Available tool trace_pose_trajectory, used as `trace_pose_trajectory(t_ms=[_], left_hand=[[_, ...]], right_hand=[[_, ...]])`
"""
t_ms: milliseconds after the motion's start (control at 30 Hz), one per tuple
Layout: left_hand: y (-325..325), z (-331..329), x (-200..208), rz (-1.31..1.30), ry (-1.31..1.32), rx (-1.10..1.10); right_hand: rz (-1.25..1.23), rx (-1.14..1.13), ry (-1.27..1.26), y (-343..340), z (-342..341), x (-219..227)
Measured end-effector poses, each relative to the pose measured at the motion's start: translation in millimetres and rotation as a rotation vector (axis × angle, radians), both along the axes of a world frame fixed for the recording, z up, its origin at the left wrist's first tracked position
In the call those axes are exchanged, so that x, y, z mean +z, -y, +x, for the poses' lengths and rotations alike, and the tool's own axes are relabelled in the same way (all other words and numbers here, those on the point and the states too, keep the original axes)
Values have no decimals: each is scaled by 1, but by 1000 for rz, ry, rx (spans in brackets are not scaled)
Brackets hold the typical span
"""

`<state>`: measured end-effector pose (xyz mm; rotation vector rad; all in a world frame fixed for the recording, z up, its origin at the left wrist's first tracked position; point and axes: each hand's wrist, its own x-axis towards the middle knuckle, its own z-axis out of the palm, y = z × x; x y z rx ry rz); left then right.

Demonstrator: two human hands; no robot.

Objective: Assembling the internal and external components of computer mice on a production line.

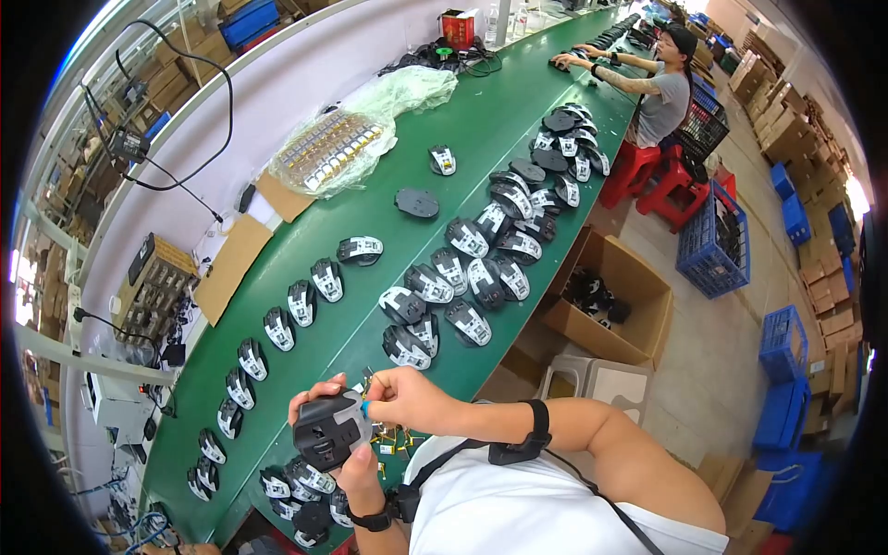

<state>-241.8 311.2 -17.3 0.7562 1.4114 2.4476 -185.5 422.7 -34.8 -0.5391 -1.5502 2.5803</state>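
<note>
My left hand (355, 472) grips a half-built computer mouse (326, 431), black with a pale grey part, tilted above the green bench. Its thumb lies along the near side and its fingers wrap the far side. At the mouse's right edge, my right hand (407, 400) is closed in a pinch; a bit of blue shows at its fingertips, but what it holds is too small to name. Small yellow and silver parts with thin wires (396, 444) lie below that hand. Several black-and-white mouse bodies (298, 481) are bunched beside my left forearm.
A row of mouse bodies (301, 303) runs along the bench's (305, 379) left side; a larger heap (490, 231) lines its right. A plastic-covered tray of small parts (335, 150) lies farther off. An open carton (638, 287) stands right of the bench. A co-worker (668, 104) sits at the far end.
</note>
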Motion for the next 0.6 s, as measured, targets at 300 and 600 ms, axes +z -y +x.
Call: trace_pose_trajectory(t_ms=[300,600], left_hand=[[47,-2,-18,133,239,46],[63,-11,-16,325,418,-182]], right_hand=[[-125,131,58,39,-7,-16],[-33,46,21,47,7,-3]])
